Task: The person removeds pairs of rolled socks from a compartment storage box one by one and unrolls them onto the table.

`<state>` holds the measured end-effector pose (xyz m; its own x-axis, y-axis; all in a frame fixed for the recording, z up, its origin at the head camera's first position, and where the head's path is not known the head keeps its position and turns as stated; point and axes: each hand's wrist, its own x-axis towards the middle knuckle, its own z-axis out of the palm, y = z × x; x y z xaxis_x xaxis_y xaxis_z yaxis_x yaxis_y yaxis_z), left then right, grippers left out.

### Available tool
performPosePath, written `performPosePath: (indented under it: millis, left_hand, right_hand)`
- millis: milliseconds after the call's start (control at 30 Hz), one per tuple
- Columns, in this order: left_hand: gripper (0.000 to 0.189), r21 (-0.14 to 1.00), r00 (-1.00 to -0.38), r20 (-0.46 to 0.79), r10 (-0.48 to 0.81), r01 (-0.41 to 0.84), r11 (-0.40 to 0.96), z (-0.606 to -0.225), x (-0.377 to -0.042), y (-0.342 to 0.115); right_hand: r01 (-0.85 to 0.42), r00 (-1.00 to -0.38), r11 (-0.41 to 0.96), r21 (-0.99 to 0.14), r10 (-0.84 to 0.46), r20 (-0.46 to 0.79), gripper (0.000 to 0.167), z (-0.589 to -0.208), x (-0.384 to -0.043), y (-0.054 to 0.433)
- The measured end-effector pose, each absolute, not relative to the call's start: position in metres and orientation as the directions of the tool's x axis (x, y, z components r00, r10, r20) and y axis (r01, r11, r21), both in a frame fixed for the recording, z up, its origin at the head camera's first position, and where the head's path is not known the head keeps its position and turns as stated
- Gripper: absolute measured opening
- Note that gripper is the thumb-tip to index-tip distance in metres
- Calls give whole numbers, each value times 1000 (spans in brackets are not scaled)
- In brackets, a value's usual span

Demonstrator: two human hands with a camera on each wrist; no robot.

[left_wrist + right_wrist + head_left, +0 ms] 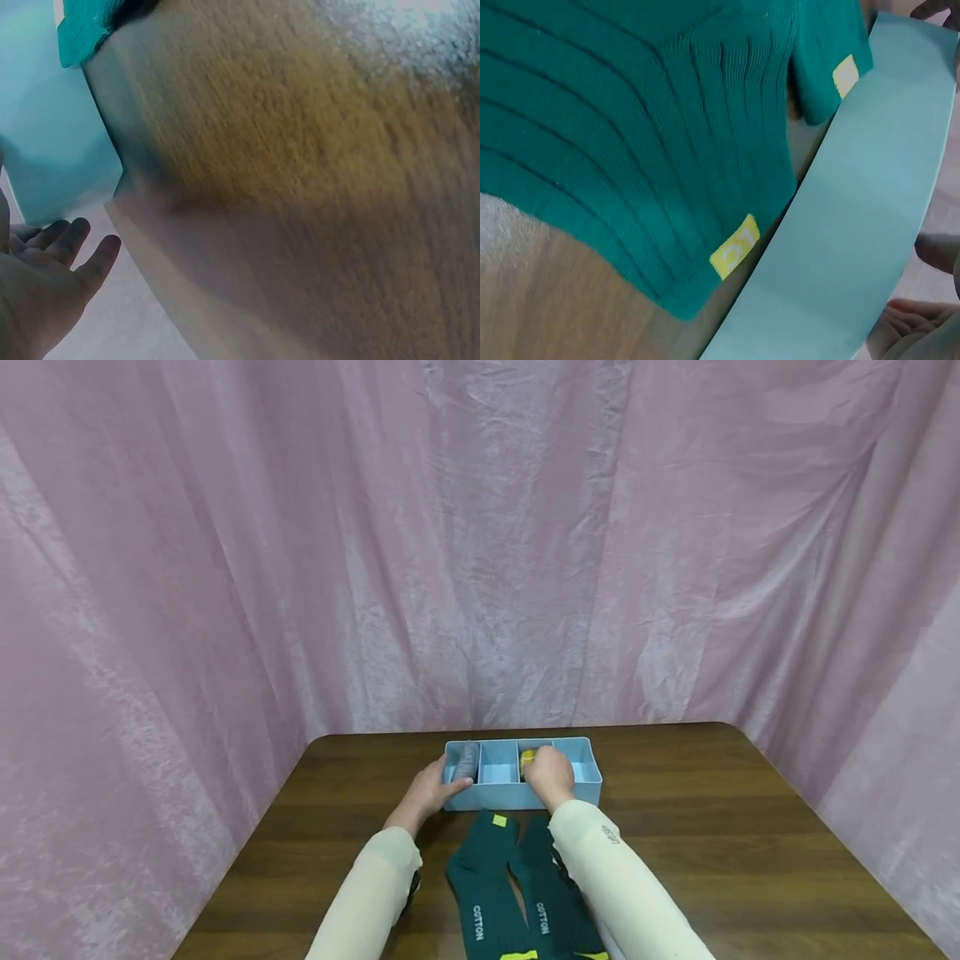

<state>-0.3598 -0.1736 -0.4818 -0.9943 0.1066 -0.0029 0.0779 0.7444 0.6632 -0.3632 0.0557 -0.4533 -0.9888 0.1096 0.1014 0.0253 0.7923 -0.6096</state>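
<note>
Only the head view is showing the whole blue divided box (522, 795) on the brown table (750, 827); the wrist views are catching just its wall and the green socks (517, 893). The left hand (429, 791) is resting open-fingered against the box's left end beside a grey roll (466, 762). The right hand (550, 775) is reaching into the third compartment, fingers curling over a yellow-green rolled sock (527, 761).
</note>
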Motion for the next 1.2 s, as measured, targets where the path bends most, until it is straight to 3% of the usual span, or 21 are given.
performPosePath:
  millis: [233, 533, 833, 933, 1033, 1200]
  left_hand:
    - [87, 684, -996, -18, 92, 54, 727, -485, -358, -175]
    - [86, 687, -996, -1, 85, 61, 724, -485, -357, -174]
    - [85, 659, -996, 5, 90, 71, 749, -482, -358, -173]
    - [85, 653, -996, 7, 85, 69, 754, -480, -359, -174]
    - [85, 647, -996, -3, 87, 64, 760, -479, -360, -176]
    - [83, 611, -995, 21, 99, 91, 786, -474, -364, -179]
  right_hand:
    - [3, -994, 873, -487, 55, 91, 19, -459, -369, 52]
    - [-9, -997, 897, -442, 27, 74, 10, -462, -374, 51]
    - [-45, -983, 748, -662, 86, 165, 15, -471, -371, 54]
    - [-70, -972, 687, -723, 115, 203, 33, -472, -371, 56]
    - [-57, -969, 638, -768, 149, 195, 42, -470, -371, 58]
    - [-9, -966, 552, -834, 209, 149, 38, -457, -370, 63]
